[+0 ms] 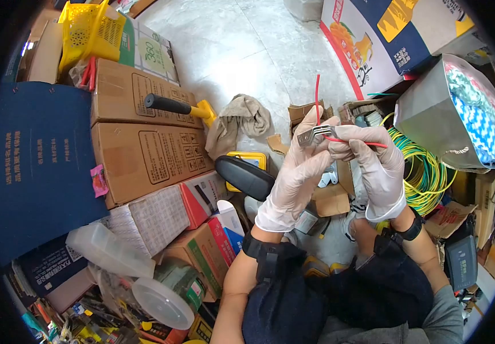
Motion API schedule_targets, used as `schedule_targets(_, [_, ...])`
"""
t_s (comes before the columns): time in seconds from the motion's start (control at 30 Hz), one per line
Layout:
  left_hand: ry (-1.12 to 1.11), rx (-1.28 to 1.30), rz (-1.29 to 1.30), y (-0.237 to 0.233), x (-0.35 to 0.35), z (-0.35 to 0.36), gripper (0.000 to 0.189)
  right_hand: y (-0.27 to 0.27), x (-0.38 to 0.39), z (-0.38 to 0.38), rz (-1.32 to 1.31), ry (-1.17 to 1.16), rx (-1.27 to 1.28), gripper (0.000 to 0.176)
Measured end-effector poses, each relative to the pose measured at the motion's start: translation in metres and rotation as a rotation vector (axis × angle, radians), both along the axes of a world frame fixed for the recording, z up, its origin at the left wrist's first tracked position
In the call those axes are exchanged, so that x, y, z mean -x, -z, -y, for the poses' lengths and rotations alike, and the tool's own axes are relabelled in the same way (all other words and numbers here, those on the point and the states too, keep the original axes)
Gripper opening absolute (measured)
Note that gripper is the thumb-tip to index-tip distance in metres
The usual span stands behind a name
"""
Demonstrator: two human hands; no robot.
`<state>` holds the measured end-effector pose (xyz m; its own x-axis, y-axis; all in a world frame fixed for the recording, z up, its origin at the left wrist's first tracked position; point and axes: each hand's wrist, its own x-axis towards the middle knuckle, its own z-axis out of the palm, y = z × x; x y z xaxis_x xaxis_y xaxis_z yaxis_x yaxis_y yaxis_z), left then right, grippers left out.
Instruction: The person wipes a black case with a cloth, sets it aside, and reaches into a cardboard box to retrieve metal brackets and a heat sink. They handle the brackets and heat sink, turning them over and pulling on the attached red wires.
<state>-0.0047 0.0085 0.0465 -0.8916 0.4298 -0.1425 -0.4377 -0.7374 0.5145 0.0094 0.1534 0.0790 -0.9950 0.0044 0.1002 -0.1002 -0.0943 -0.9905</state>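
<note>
Both my hands wear white gloves and are raised close together in front of me. My left hand (298, 180) pinches a small silver metal piece (306, 137) with a hole and several thin parallel bars; I cannot make out its exact kind. A red wire (318, 92) stands up behind the left fingers, and more of it runs through or past the metal piece to the right. Closed round this wire beside the metal piece is my right hand (380, 172), with the wire's end sticking out past its fingers. The fingertips hide how wire and metal meet.
Below the hands lie opened small cartons (330, 199). A green and yellow wire coil (425, 172) is at right, near a grey bag (431, 103). On the left are brown boxes (144, 157), a yellow-headed tool with a black grip (170, 105), a black case (244, 176) and a rag (239, 120).
</note>
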Motion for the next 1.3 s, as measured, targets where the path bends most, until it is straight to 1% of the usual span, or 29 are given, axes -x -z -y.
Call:
schedule_targets(0.07, [0.015, -0.012, -0.013, 0.002, -0.001, -0.002, 0.067, 0.0, 0.0, 0.0, 0.007, -0.006, -0.042, 0.017])
schedule_targets(0.13, [-0.018, -0.039, 0.056, 0.0, -0.003, -0.003, 0.059, 0.002, -0.001, 0.002, 0.043, -0.023, -0.061, 0.017])
schedule_targets(0.17, [-0.019, -0.039, 0.057, 0.001, -0.003, -0.003, 0.059, 0.001, -0.001, 0.002, 0.043, -0.023, -0.061, 0.017])
schedule_targets(0.23, [-0.095, 0.056, 0.104, 0.004, -0.002, -0.001, 0.054, 0.001, -0.002, 0.003, 0.155, -0.104, -0.001, 0.018])
schedule_targets(0.27, [-0.096, 0.056, 0.105, 0.007, -0.002, 0.001, 0.054, 0.0, -0.001, 0.004, 0.156, -0.104, -0.001, 0.018])
schedule_targets(0.33, [-0.121, 0.121, 0.153, 0.014, -0.002, 0.006, 0.044, -0.002, 0.003, 0.006, 0.054, -0.135, -0.107, 0.022])
schedule_targets(0.37, [-0.164, 0.109, 0.165, 0.017, 0.0, 0.007, 0.039, -0.005, 0.005, 0.008, 0.056, -0.135, -0.107, 0.022])
schedule_targets(0.43, [-0.221, 0.061, 0.147, 0.018, 0.005, 0.018, 0.039, -0.011, 0.011, 0.012, 0.092, -0.073, -0.084, 0.024])
schedule_targets(0.47, [-0.279, 0.011, 0.141, 0.018, 0.009, 0.023, 0.04, -0.002, 0.012, 0.004, 0.18, -0.055, -0.22, 0.023])
schedule_targets(0.5, [-0.326, 0.039, 0.153, 0.012, 0.011, 0.028, 0.04, 0.004, 0.015, -0.001, 0.181, -0.055, -0.221, 0.023])
schedule_targets(0.53, [-0.373, 0.066, 0.164, 0.005, 0.013, 0.034, 0.041, 0.01, 0.018, -0.005, 0.236, -0.117, -0.313, 0.024])
schedule_targets(0.57, [-0.389, 0.106, 0.18, 0.008, 0.013, 0.043, 0.041, 0.017, 0.021, -0.008, 0.29, -0.18, -0.405, 0.024])
schedule_targets(0.6, [-0.398, 0.098, 0.161, 0.009, 0.013, 0.046, 0.04, 0.028, 0.022, -0.011, 0.199, -0.257, -0.627, 0.024])
schedule_targets(0.67, [-0.406, 0.06, 0.145, 0.013, 0.014, 0.051, 0.039, 0.054, 0.018, -0.009, 0.082, -0.415, -0.918, 0.025])
schedule_targets(0.7, [-0.406, 0.061, 0.146, 0.011, 0.014, 0.05, 0.039, 0.062, 0.02, -0.002, 0.204, -0.492, -0.973, 0.023])
schedule_targets(0.77, [-0.421, 0.131, 0.165, 0.004, 0.013, 0.047, 0.038, 0.098, 0.019, 0.004, 0.176, -0.584, -1.176, 0.021])
schedule_targets(0.8, [-0.412, 0.124, 0.163, 0.003, 0.011, 0.047, 0.037, 0.105, 0.025, 0.012, 0.209, -0.621, -1.286, 0.019])
schedule_targets(0.83, [-0.414, 0.123, 0.164, 0.005, 0.01, 0.048, 0.037, 0.107, 0.027, 0.013, 0.209, -0.622, -1.286, 0.019])
schedule_targets(0.9, [-0.388, 0.1, 0.203, 0.009, 0.009, 0.05, 0.037, 0.107, 0.03, 0.019, 0.276, -0.685, -1.566, 0.019])
schedule_targets(0.93, [-0.403, 0.106, 0.234, 0.008, 0.01, 0.05, 0.037, 0.113, 0.028, 0.022, 0.203, -0.538, -1.477, 0.015])
schedule_targets(0.97, [-0.405, 0.103, 0.235, 0.009, 0.01, 0.051, 0.037, 0.121, 0.027, 0.025, 0.202, -0.54, -1.48, 0.015])
schedule_targets(1.03, [-0.405, 0.084, 0.209, 0.009, 0.011, 0.052, 0.037, 0.14, 0.027, 0.034, 0.335, -0.584, -1.529, 0.016])
schedule_targets(1.1, [-0.404, 0.069, 0.217, 0.008, 0.01, 0.052, 0.038, 0.153, 0.021, 0.037, 0.325, -0.599, -1.508, 0.018])
schedule_targets(1.17, [-0.4, 0.063, 0.219, 0.007, 0.009, 0.053, 0.039, 0.161, 0.017, 0.038, 0.421, -0.625, -1.501, 0.018])
schedule_targets(1.2, [-0.4, 0.063, 0.22, 0.008, 0.009, 0.054, 0.039, 0.163, 0.016, 0.038, 0.396, -0.53, -1.465, 0.019])
schedule_targets(1.3, [-0.387, 0.052, 0.234, 0.013, 0.009, 0.056, 0.04, 0.18, 0.016, 0.037, 0.37, -0.491, -1.446, 0.019])
